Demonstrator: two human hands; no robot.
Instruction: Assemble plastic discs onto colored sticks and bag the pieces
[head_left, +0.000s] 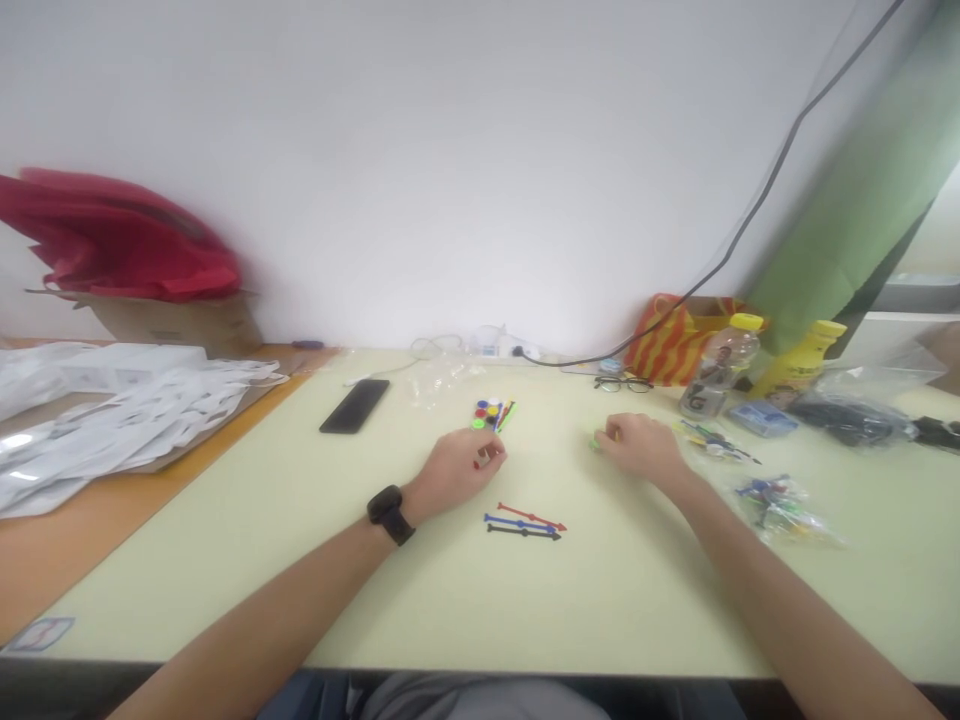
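Note:
My left hand (459, 468), with a black watch (391, 514) on its wrist, is closed with curled fingers just above the table. A small red piece (478, 463) shows by its fingers; its shape is mostly hidden. Beyond that hand lies a group of small coloured discs (481, 408) in blue, red, yellow and green, beside thin coloured sticks (506, 416). To the right, my right hand (641, 445) has its fingers pinched on a small green piece (595, 441), largely covered. Nearer to me lie a red arrow (532, 516), a blue arrow (519, 523) and a black arrow (523, 532), roughly side by side.
Bags of coloured parts (780, 505) lie right of my right arm. Behind stand a clear bottle (720, 365), a yellow bottle (799, 362) and a striped bag (664, 340), with eyeglasses (623, 384) nearby. A phone (355, 406) and white packages (135, 410) are leftward.

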